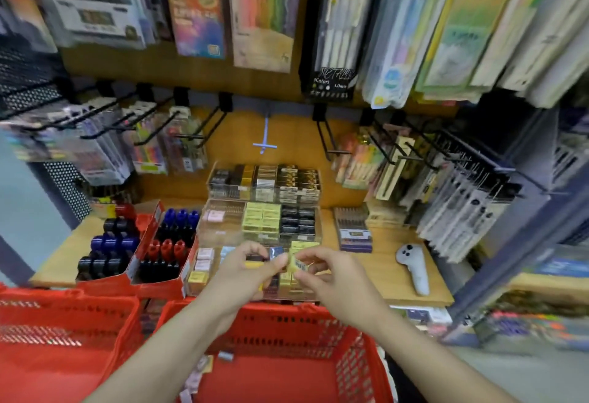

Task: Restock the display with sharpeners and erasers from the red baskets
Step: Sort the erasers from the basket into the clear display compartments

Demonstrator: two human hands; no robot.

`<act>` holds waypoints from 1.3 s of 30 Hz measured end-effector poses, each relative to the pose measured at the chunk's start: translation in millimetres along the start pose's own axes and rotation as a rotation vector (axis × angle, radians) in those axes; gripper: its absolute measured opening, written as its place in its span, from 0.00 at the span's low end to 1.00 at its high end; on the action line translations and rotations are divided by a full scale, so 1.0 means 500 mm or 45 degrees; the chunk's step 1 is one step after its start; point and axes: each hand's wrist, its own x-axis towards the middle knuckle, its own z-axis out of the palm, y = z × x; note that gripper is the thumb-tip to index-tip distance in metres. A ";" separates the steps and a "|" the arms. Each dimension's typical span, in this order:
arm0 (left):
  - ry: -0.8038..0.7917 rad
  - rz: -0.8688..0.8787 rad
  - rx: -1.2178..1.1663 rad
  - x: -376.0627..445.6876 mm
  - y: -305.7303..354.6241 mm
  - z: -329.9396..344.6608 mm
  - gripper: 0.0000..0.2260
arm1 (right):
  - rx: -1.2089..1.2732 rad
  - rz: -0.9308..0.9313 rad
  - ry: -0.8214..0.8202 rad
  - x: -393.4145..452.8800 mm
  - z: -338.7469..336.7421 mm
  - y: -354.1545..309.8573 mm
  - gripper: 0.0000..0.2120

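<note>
A red basket (63,332) is seen at the far left, below red cartons of sharpeners (137,243) on the wooden shelf (392,275). Next, the left hand (245,272) is curled, and a small yellow eraser (298,264) is pinched at its fingertips; the same eraser is gripped from the other side by the right hand (331,275), just above the front row of the clear tiered display (261,230). A second red basket (287,355) is found beneath both wrists. Further right, a white controller (414,267) is laid on the shelf

red plastic basket (287,316), wooden shelf (392,275)
</note>
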 end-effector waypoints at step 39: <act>0.203 -0.365 -0.099 0.132 -0.104 0.011 0.11 | -0.322 -0.032 0.075 0.158 0.090 0.184 0.14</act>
